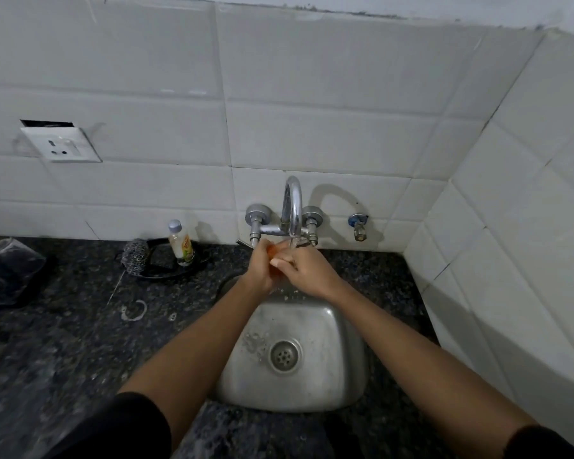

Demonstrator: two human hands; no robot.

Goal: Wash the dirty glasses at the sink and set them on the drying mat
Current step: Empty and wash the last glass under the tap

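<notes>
Over sink [315, 313]: hands [287, 265] grip orange-tinted glass [274, 251].

Two bare forearms reach in from the lower edge of the head view, each ending in an ungloved hand: the left hand [262, 270] and the right hand [312, 271]. No rings, watch or bands show on fingers or wrists. Black sleeves cover the upper arms, the left sleeve [126, 425] ending near the elbow, the right sleeve [544, 442] likewise.
</notes>
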